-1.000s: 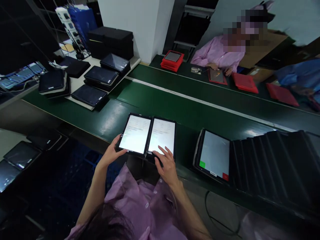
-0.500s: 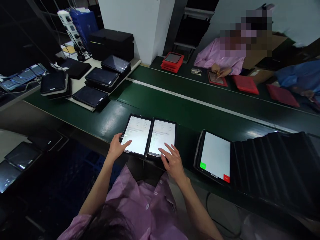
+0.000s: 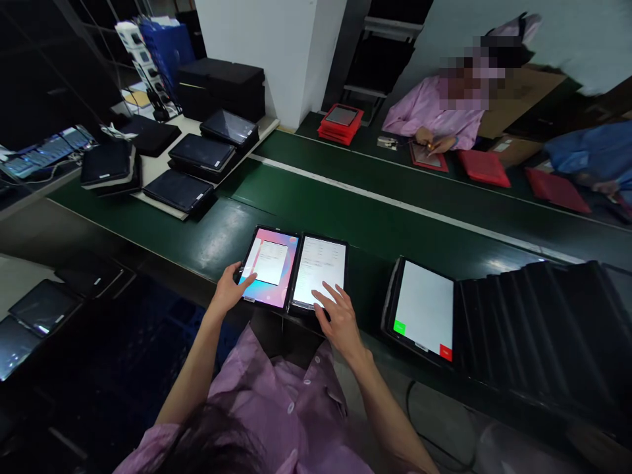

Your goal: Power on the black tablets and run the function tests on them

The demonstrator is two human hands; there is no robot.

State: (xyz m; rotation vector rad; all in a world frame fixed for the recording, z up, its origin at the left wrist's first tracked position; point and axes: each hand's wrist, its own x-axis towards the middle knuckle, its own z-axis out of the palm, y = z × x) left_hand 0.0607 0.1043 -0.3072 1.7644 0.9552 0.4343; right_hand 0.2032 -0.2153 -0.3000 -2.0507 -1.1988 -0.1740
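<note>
Two lit tablets lie side by side at the near edge of the green bench. The left tablet (image 3: 272, 263) shows a pink and blue background with a smaller white page on it. A white page with faint text fills the right tablet (image 3: 323, 260). My left hand (image 3: 230, 289) grips the left tablet's left edge, its fingers at the side and its thumb over the screen. With fingers spread, my right hand (image 3: 340, 322) is over the right tablet's lower right part; whether a fingertip touches the glass I cannot tell.
Another tablet (image 3: 424, 306), with green and red corner squares, lies to the right beside a row of dark tablets or cases (image 3: 533, 322). Stacked dark tablets (image 3: 202, 151) are at the left. Across the bench (image 3: 306, 197), a person (image 3: 429, 108) works near red sleeves (image 3: 484, 168).
The left tablet's screen has gone from a full white page to a smaller page on a coloured background. My left thumb has shifted slightly; the right hand has moved slightly left.
</note>
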